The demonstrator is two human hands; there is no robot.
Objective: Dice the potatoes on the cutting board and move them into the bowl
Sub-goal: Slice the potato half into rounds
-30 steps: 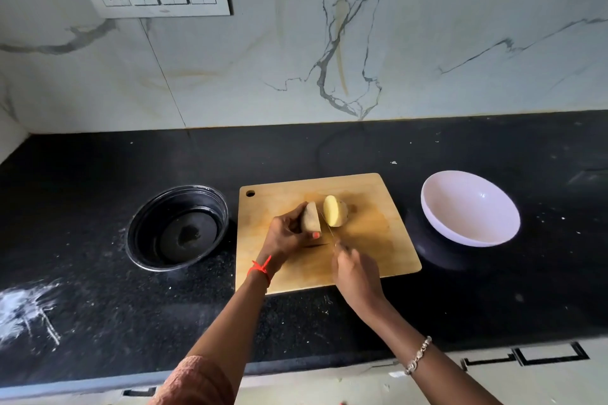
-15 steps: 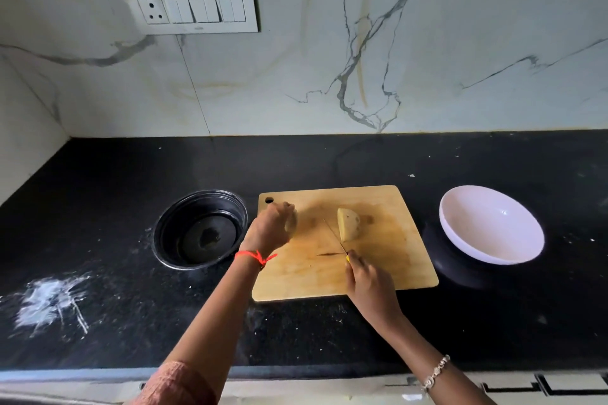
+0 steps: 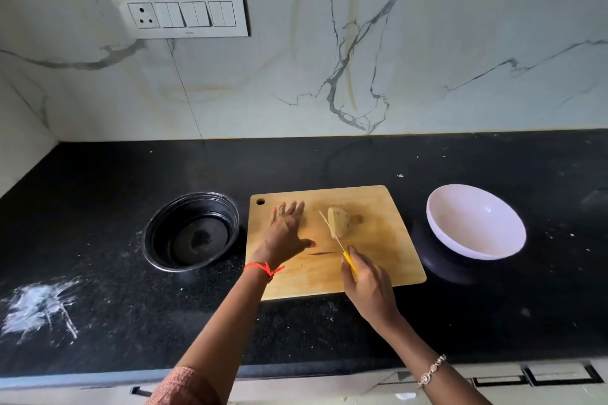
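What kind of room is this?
Most likely a home kitchen: a black stone countertop below a marble-look wall, a wooden cutting board with a cut potato piece, and a white bowl beside it.

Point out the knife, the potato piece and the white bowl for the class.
knife [image 3: 331,231]: head view, middle of the blade.
potato piece [image 3: 340,222]: head view, its cut face.
white bowl [image 3: 437,230]: head view, left rim.

No readable text anywhere. Switch plate [image 3: 184,14] on the wall: a tiny mark along its lower edge, too small to make out. Cutting board [image 3: 378,260], white bowl [image 3: 473,223], black bowl [image 3: 192,232]: plain, no labels, no brands, no numbers.
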